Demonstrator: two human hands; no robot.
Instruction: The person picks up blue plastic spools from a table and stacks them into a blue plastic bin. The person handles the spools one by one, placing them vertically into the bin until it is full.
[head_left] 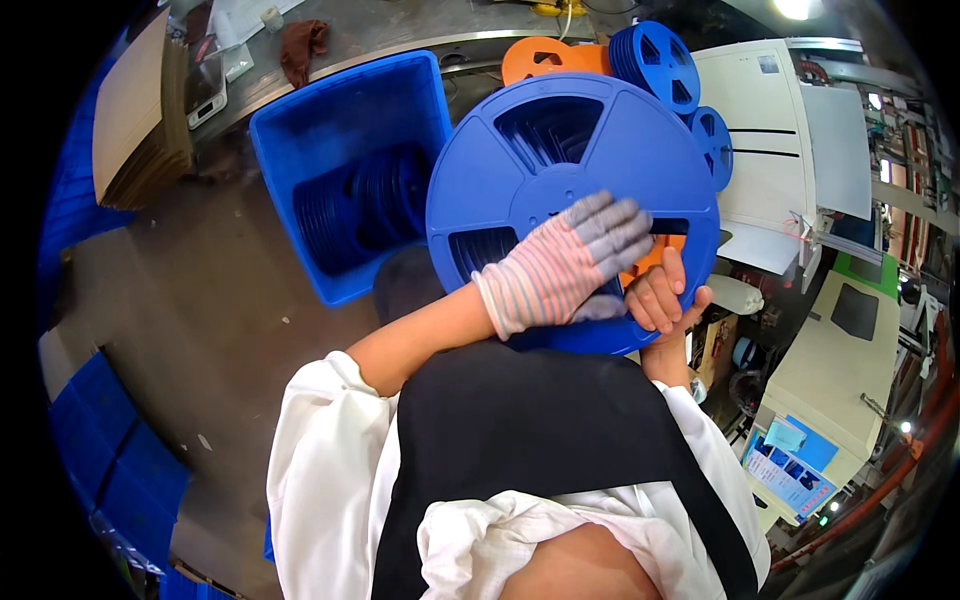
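Note:
A large blue plastic reel [655, 150] with wedge-shaped cutouts fills the space in front of my chest. My left hand [570, 258], in a striped knit glove with grey fingers, lies across its face, fingers stretched out and flat. At the reel's lower right, my bare right hand [662, 298] curls its fingers around the rim beside a cutout. More blue reel edges show through the upper cutout, stacked behind the front one. Orange plastic shows through the cutout near my right fingers.
Left of the reel, a blue bin [345, 95] holds several dark blue reels [360, 210]. Smaller blue reels [668, 70] and an orange reel [535, 58] lie beyond. Flat cardboard [130, 110] is stacked at far left. A beige machine [835, 350] stands at right.

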